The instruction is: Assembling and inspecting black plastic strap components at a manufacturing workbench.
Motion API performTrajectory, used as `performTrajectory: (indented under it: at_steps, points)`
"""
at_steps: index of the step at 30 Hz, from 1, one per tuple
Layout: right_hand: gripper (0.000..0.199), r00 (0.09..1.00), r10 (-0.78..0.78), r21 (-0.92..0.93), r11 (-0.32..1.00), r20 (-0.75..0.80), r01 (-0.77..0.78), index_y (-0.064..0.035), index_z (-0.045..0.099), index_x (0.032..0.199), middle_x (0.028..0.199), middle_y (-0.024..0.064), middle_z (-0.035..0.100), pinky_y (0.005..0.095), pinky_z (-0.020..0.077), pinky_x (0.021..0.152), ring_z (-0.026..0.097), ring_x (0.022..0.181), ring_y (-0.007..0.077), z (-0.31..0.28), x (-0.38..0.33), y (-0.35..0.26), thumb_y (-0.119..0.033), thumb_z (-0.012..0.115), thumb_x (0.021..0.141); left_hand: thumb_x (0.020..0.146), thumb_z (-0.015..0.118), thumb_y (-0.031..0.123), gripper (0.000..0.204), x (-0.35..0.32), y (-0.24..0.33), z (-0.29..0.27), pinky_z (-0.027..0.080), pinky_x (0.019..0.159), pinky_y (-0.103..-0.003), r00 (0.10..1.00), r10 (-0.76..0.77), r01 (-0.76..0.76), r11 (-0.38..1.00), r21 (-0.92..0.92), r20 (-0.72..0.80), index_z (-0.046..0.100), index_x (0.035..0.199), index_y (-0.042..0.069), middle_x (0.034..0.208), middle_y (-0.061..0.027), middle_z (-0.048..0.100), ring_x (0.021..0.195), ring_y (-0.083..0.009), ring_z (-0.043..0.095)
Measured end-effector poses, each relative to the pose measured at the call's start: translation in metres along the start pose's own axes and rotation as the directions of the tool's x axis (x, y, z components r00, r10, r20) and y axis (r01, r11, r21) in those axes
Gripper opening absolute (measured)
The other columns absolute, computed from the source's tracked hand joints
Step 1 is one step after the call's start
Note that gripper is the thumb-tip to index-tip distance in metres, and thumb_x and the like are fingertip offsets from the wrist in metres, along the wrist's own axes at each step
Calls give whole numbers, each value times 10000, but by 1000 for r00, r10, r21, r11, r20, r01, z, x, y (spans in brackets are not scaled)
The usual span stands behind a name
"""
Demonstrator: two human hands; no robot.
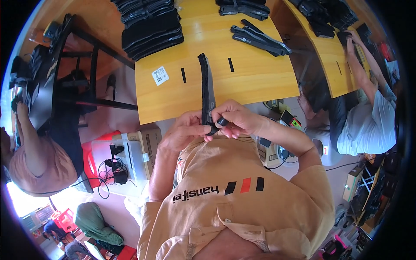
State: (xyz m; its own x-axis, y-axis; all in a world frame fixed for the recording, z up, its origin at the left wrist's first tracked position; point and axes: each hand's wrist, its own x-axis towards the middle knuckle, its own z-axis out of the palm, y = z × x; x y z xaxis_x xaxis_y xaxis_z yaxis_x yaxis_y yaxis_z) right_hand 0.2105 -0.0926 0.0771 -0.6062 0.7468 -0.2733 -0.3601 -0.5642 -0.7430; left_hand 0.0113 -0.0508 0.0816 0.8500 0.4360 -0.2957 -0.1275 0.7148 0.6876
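A long black and grey fabric strap (207, 86) lies over the table's near edge, its far end resting on the wood. My left hand (186, 130) is closed on the strap's near end, thumb pressed on top. Close beside it, my right hand (238, 119) pinches a short black rounded piece (222, 121) at that same end. Whether this piece is a folded part of the strap or a separate fitting, I cannot tell. Both hands are just off the table edge, in front of my body.
The yellow wooden table (260, 78) bears stacks of black straps (151, 37), a loose bunch of grey-black straps (260, 39), a white label (160, 76) and two short black strips. People work at both sides. A red stool (88, 151) and cardboard box (151, 145) stand left.
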Motion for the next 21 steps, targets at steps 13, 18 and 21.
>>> performTrajectory:
  at_steps: [13,18,21]
  points:
    - [58,929,-335,-875,389,159,290,-5,519,758,570,100,421,286,324,463,410,467,167,-8,1,-3,4,533,703,803,564,66,177,11,-5,-8,478,631,-209,989,-16,45,980,196,-148,583,953,-26,792,-60,612,670,-102,571]
    - [30,957,-269,-683,680,105,266,3,530,753,555,52,478,252,334,453,441,478,108,4,-1,-12,3,516,726,862,575,157,208,7,-5,-2,472,620,-196,989,-49,59,996,66,-140,582,963,-25,795,-49,610,670,-98,570]
    - [98,980,-199,-617,767,28,174,-10,575,768,550,20,512,228,343,441,454,475,69,4,-3,-9,-36,483,745,876,571,194,235,6,-11,-4,472,607,-201,979,19,19,983,182,-203,581,964,-23,801,-49,606,660,-94,564]
